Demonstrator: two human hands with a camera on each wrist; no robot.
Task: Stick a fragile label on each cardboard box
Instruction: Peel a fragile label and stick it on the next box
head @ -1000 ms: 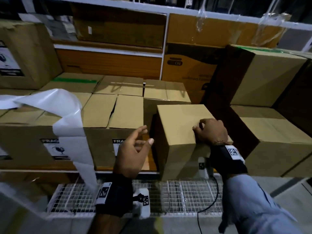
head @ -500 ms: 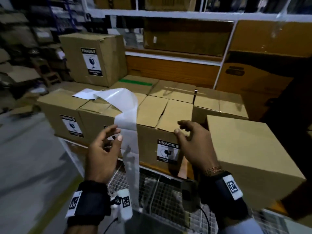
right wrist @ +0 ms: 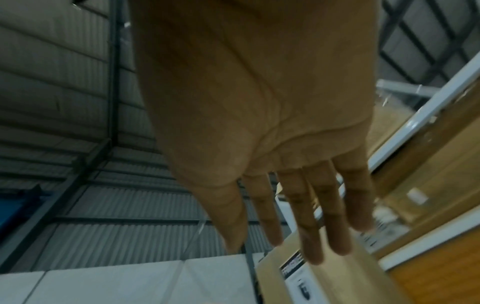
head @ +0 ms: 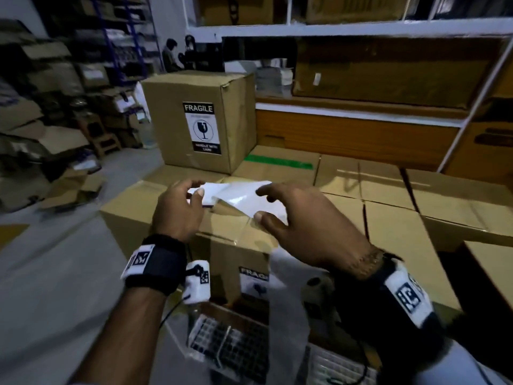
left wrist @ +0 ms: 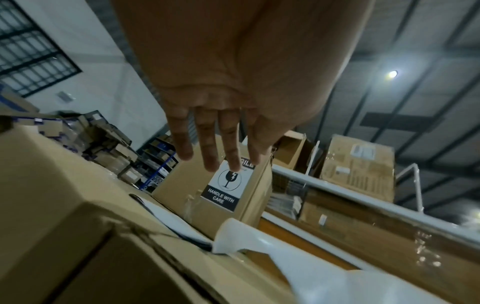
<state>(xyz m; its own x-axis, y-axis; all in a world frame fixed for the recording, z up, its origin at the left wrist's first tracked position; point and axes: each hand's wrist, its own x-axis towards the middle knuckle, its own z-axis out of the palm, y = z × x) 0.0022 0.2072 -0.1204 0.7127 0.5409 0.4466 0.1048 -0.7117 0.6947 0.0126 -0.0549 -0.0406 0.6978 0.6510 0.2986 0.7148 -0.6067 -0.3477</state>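
Note:
A white label sheet (head: 236, 197) lies on top of the front cardboard boxes (head: 133, 215), and its strip (head: 288, 301) hangs down over their front. My left hand (head: 191, 193) hovers at the sheet's left edge with fingers straight. My right hand (head: 266, 204) is spread over its right part, fingers straight too. Neither hand grips anything. In the left wrist view my fingers (left wrist: 210, 152) reach out above the curled sheet (left wrist: 259, 240). A box (head: 200, 120) behind carries a FRAGILE label (head: 202, 129). The front box below my hands shows another label (head: 254, 284).
More plain cardboard boxes (head: 388, 212) fill the shelf to the right, under a white shelf beam (head: 347, 29). A wire mesh deck (head: 230, 343) lies below the boxes. Loose cartons (head: 41, 151) pile up on the floor at the left, and a person (head: 169, 54) sits far back.
The view has swung left. Both hands have risen from the box fronts to the sheet on top, and the right hand has left the plain box it rested on.

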